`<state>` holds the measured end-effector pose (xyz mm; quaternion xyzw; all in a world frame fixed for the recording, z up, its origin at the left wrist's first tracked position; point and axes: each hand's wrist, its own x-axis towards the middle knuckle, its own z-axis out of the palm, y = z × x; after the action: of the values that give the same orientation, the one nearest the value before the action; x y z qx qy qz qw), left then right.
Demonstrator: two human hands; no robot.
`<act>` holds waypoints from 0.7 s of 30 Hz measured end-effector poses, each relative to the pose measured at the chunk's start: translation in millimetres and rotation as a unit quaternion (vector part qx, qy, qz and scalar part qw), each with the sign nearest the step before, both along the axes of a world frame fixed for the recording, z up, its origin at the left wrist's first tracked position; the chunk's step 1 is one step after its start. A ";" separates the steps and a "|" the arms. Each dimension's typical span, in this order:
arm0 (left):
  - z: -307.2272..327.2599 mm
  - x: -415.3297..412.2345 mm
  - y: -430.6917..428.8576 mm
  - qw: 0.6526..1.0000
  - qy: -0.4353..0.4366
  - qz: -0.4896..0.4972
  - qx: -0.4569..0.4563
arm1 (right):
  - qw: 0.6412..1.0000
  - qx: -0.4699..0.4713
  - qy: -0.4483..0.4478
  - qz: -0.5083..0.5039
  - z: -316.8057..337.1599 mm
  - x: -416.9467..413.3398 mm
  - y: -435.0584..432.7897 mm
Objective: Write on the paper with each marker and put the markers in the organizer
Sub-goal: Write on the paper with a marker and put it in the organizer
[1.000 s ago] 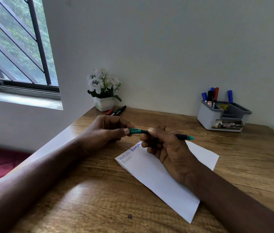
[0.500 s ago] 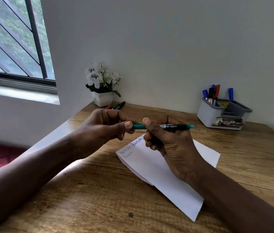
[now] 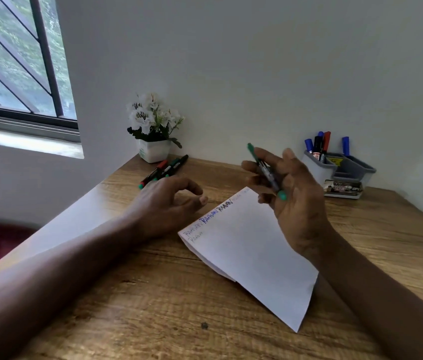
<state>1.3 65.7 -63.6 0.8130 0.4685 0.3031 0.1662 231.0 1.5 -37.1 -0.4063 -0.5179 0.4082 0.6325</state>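
While the right hand (image 3: 298,203) hovered above the far corner of the paper (image 3: 254,261), its fingers were curled round a green marker (image 3: 265,171). This was a slim round stick with a dark, labelled barrel and green at both ends, tilted with one end up and away. The left hand (image 3: 163,206) rested on the tabletop (image 3: 140,307) just left of the paper. Its fingers were loosely bent, thumb and forefinger apart, gripping nothing.

The paper was a smooth white sheet, folded, lying askew on the tabletop. Short words of handwriting (image 3: 215,214) in blue, black and fainter ink ran along its upper left edge. The tabletop was brown wood with a plain streaked grain and a small dark spot near the front.

At the back right stood a grey plastic organizer (image 3: 318,172) with stepped, box-shaped compartments. Its tall left compartment held a cluster of markers (image 3: 318,145) upright: blue, black and red. A lone blue marker (image 3: 345,146) stood in a rear compartment. The low front tray held a printed item too small to identify.

At the back left, three loose markers (image 3: 165,169) lay side by side beside a small white square pot (image 3: 154,152), which held white flowers (image 3: 148,115) with dark green leaves.
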 end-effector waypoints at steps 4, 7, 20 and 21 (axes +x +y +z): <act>0.2 3.9 2.2 0.997 0.077 -0.020 -0.014 | 0.983 -0.018 -0.118 -0.138 -6.8 7.1 7.1; -0.5 5.4 5.2 0.995 0.100 -0.020 -0.023 | 0.953 0.012 -0.197 -0.231 -16.6 12.0 9.7; -3.6 15.0 6.6 0.977 0.157 -0.120 0.079 | 0.890 0.061 -0.137 -0.430 15.6 91.1 33.1; -3.7 15.7 6.6 0.975 0.158 -0.130 0.083 | 0.876 0.057 -0.152 -0.455 21.5 105.2 36.6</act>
<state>17.1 72.3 -67.2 0.9155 0.3526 0.1844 0.0595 336.2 38.1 -15.6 -0.6175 -0.3877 -0.0213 0.6841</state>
